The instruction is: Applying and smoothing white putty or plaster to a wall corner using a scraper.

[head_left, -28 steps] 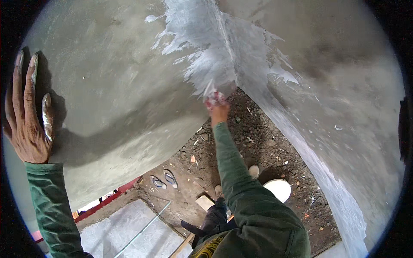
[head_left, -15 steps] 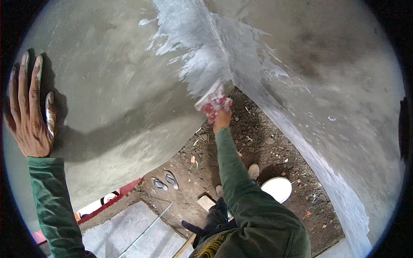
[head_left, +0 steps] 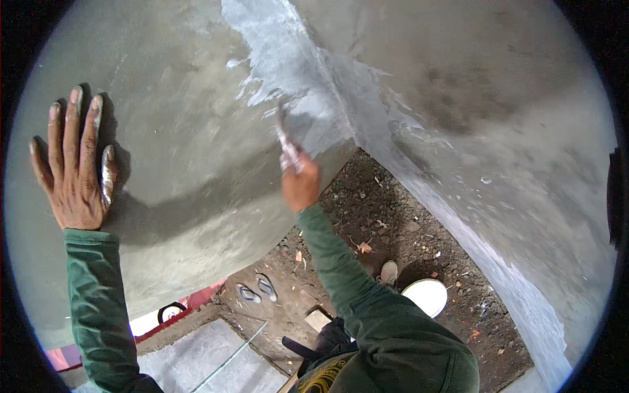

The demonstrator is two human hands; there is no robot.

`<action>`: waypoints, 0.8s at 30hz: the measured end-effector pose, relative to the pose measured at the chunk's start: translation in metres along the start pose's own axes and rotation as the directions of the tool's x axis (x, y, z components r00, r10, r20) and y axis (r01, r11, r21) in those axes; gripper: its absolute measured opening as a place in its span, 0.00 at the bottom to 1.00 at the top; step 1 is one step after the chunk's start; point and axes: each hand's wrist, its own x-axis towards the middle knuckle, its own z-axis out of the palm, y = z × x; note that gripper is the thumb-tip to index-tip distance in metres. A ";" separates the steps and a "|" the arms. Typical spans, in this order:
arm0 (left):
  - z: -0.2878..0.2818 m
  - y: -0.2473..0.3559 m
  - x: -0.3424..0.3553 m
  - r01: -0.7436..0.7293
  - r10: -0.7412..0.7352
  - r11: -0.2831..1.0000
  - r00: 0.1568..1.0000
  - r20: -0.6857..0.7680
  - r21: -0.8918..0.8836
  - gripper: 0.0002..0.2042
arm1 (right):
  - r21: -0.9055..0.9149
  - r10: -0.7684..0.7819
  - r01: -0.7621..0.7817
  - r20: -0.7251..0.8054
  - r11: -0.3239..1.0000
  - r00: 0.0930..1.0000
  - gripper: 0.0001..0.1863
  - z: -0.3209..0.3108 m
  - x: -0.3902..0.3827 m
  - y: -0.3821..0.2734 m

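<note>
Wall (head_left: pixel 183 177) matt grey cement, fairly smooth; corner strip (head_left: pixel 288 72) w/ white, streaky plaster (wet-looking); ground (head_left: pixel 393 223) rough dirt.

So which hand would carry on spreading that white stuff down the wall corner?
The right hand, probably. It grips the small tool whose tip sits against the white coat at the corner. The left hand lies flat and open on the grey wall, well off to the side.

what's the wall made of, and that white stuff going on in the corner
Wall: looks like cement render, matte grey and smooth, faintly trowel-swept.
White coating: apparently wet putty or skim coat, streaky with feathered edges.
Tool in right hand: smeared white, material unclear.
</note>
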 end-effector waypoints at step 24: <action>-0.001 0.000 -0.010 0.075 -0.080 0.996 0.991 0.103 0.051 0.26 | -0.089 -0.394 0.393 0.006 0.915 0.919 0.22 0.020 -0.037 -0.012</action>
